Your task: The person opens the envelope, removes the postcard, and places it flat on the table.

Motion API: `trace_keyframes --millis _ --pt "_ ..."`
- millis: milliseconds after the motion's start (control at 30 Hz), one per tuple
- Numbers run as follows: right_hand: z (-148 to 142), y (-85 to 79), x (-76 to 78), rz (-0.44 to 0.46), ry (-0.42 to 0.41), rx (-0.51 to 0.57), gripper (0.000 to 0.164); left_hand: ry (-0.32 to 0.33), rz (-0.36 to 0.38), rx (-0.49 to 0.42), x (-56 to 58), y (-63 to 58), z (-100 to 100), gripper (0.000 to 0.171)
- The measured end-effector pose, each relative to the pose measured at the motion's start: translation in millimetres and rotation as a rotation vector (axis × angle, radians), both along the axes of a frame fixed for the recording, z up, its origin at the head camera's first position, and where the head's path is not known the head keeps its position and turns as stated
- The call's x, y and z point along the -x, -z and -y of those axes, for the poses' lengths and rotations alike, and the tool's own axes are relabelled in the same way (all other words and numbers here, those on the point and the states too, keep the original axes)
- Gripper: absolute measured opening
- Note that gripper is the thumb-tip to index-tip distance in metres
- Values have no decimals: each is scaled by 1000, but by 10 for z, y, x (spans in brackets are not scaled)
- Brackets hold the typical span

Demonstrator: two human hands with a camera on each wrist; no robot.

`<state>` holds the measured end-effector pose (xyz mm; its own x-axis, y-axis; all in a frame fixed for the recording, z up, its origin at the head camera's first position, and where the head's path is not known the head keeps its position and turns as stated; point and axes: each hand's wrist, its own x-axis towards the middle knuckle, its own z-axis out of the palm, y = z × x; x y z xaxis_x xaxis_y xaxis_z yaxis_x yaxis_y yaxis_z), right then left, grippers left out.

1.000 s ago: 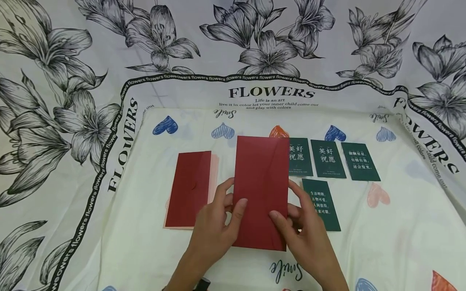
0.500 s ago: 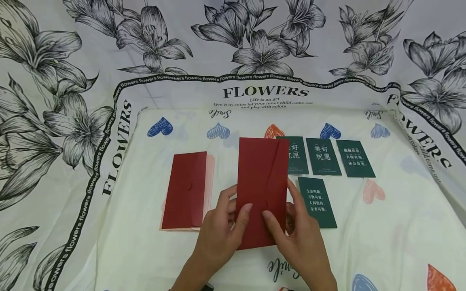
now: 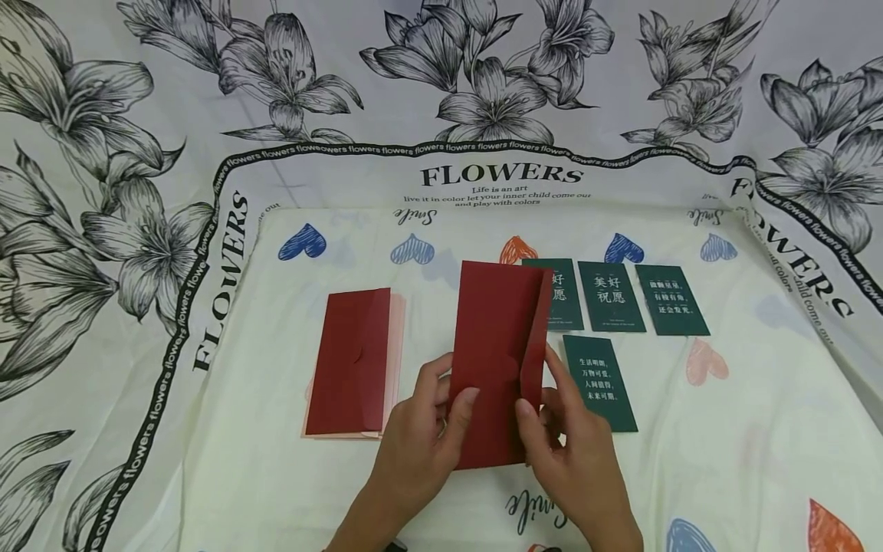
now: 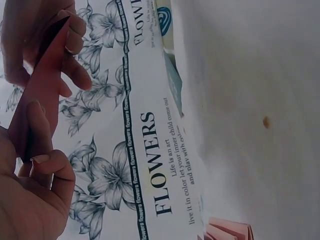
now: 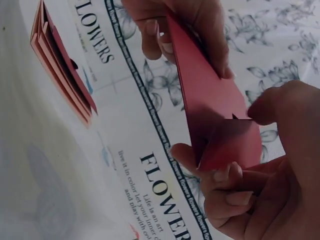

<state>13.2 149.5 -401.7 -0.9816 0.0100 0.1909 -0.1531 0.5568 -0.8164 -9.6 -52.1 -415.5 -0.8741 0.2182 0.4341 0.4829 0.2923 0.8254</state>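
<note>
A red envelope (image 3: pixel 490 330) is held up in front of me by both hands, its long side running away from me. My left hand (image 3: pixel 421 429) grips its left edge, thumb on the near face and fingers behind. On the right edge my right hand (image 3: pixel 579 452) pinches the lower part, thumb beside the flap. That flap (image 3: pixel 536 337) stands partly lifted along the right side; the right wrist view shows the folded flap (image 5: pixel 232 142) raised off the envelope's body (image 5: pixel 210 90). Inside the envelope is hidden from the head view.
Left of the hands lies another red envelope (image 3: pixel 348 360) on top of pink envelopes (image 3: pixel 396 330). Several dark green cards with white writing (image 3: pixel 611 299) lie at the right, one partly covered by the held envelope. A heart-patterned cloth (image 3: pixel 255 475) covers the surface.
The envelope's flap has come up from lying flat to partly lifted, with the right thumb shifted toward its edge. The envelope has turned slightly, and the head view has shifted a little.
</note>
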Motion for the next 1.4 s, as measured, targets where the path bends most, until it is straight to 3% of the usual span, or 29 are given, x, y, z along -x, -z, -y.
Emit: trace_keyframes --millis 267,800,1033,1200,1300,1400 --pt "-75 -4 -33 -7 1 54 55 29 39 -66 18 -21 30 45" --pt "-208 -7 -55 -73 28 138 40 75 83 -131 20 -19 75 48" --pt "-183 -6 -31 -114 128 380 49 103 119 -198 20 -43 71 48" --pt "-209 65 12 -249 21 521 29 120 125 -248 23 -60 63 48" --pt "-220 82 30 -267 -16 540 21 125 117 -266 29 -66 61 48" --pt "-214 65 18 -207 24 498 21 124 105 -257 22 -67 55 49"
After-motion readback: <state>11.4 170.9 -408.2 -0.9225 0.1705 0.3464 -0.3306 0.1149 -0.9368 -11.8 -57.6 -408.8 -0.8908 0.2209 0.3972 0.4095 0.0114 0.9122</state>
